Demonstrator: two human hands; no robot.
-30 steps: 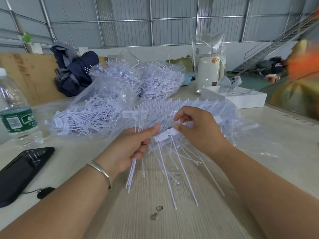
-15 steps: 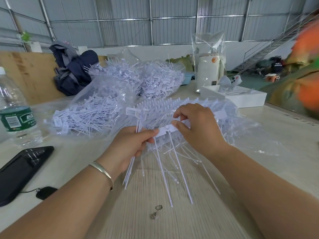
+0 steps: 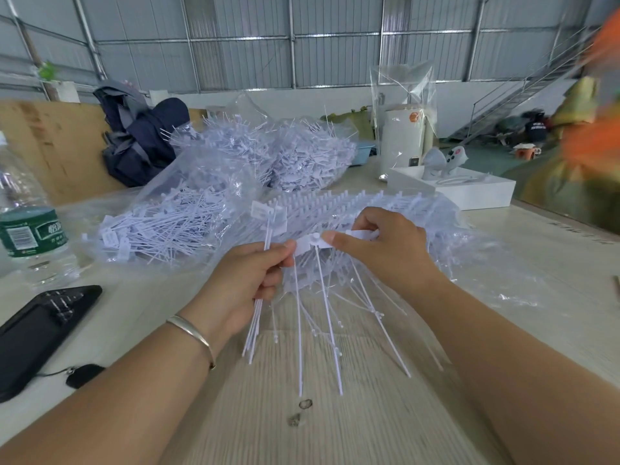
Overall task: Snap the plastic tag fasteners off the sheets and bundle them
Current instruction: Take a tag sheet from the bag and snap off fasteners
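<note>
Above the worktop (image 3: 335,431), our left hand (image 3: 248,280) grips a bundle (image 3: 258,317); our right hand (image 3: 375,250) pinches the sheet (image 3: 312,245); careless twisting could scatter fasteners.

Thin silver bangle (image 3: 193,333), bare forearms

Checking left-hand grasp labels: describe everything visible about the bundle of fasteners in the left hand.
The bundle is a thin sheaf of white, plastic-looking tag fasteners, gripped by the left hand. Flat rectangular tag heads fan out above the fingers; long slim tails hang below the palm, roughly parallel and slightly splayed, above the pale wood-grain table. Count unclear.
</note>
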